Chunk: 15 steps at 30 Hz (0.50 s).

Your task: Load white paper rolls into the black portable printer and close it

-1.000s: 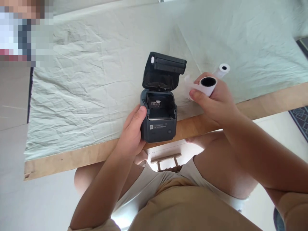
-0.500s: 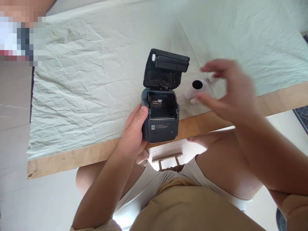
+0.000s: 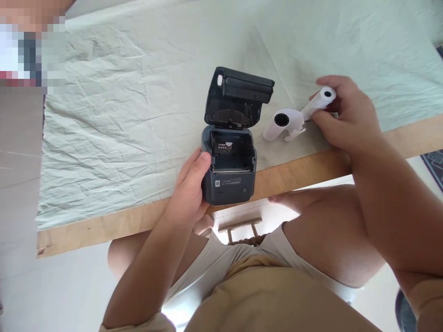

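A dark label printer (image 3: pixel 230 189) is held at the table's front edge by my left hand (image 3: pixel 190 184), its thumb on the near left side. The printer's lid (image 3: pixel 238 92) stands raised, and the paper bay (image 3: pixel 231 150) shows no roll in it. To the right, my right hand (image 3: pixel 346 110) has its thumb and fingers around a slim white paper roll (image 3: pixel 316 103) with a small dark core hole. Between that roll and the printer lies a wider paper roll (image 3: pixel 272 130) with a large dark core, a loose torn paper end (image 3: pixel 294 124) curling off it.
A pale green cloth (image 3: pixel 121 115) with wrinkles covers the table, leaving a bare wooden front edge (image 3: pixel 104 226). A blurred-out patch (image 3: pixel 31 50) covers the upper left corner. Below the edge are my legs and a wooden stool part (image 3: pixel 240 226).
My right hand has moved right from above the wide roll and closed round the slim white roll. My left hand still holds the printer, nearly in place.
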Each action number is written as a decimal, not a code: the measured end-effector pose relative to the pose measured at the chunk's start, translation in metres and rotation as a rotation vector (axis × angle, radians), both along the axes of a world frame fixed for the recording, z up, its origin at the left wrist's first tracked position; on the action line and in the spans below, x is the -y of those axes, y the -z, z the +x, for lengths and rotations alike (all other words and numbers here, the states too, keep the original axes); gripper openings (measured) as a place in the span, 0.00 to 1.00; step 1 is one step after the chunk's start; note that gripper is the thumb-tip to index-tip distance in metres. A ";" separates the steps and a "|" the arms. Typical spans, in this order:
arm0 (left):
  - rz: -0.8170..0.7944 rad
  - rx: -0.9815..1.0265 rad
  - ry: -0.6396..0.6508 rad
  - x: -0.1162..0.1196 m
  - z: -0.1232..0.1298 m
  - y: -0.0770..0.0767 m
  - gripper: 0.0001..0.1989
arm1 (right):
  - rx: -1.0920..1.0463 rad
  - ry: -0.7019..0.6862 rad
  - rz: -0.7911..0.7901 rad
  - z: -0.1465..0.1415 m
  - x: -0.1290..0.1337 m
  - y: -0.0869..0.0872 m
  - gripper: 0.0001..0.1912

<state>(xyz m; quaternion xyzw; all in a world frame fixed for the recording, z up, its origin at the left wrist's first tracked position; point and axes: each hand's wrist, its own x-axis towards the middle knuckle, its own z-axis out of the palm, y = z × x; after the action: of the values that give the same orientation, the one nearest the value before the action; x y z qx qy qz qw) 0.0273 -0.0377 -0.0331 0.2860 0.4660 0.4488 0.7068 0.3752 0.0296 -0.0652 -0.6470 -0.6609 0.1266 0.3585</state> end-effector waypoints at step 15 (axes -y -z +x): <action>0.059 -0.014 -0.021 0.001 0.002 -0.001 0.24 | -0.159 -0.008 0.111 -0.082 0.032 -0.064 0.22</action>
<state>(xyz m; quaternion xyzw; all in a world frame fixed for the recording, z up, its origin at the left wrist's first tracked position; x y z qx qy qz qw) 0.0289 -0.0386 -0.0317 0.3049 0.4605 0.4679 0.6900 0.2935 -0.0025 -0.0008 -0.6114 -0.6388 0.1420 0.4449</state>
